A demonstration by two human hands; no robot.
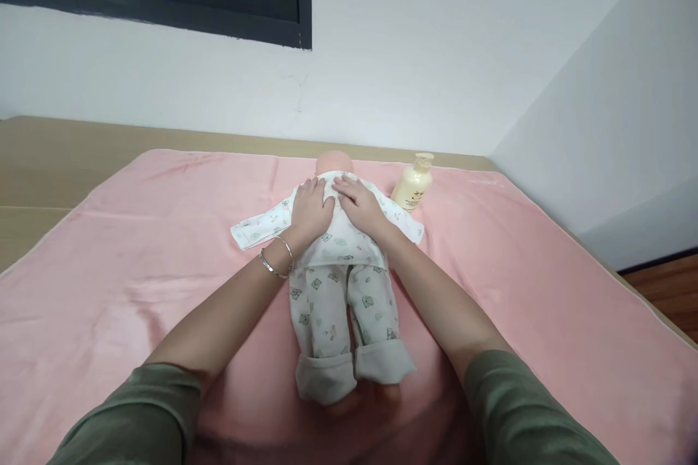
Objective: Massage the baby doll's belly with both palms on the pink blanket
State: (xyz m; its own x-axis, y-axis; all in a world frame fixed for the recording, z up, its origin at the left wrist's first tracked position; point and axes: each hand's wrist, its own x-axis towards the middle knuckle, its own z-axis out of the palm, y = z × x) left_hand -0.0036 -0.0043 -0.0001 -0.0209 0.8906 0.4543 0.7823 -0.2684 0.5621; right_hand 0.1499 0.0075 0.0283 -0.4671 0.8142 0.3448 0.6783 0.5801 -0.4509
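A: So where's the doll (342, 251) laid?
B: Lengthwise on the pink blanket (201, 203), head (334, 161) pointed at its far edge. Left hand (312, 208) and right hand (360, 206) are laid open on the doll's torso, neither nearer tbh.

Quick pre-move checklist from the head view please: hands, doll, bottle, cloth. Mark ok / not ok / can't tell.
1. Both palms down on the doll: ok. Left hand and right hand lie on the upper torso, fingers extended.
2. Wrists bare: not ok. A bracelet is on the left wrist.
3. Doll's face visible: not ok. Only the bald top of its head shows.
4. Trouser cuffs unrolled: not ok. Both are folded up.
5. Pump bottle not touching the nearby sleeve: cannot tell. They overlap in view.
6. Pink cloth under doll: ok, some wrinkles.
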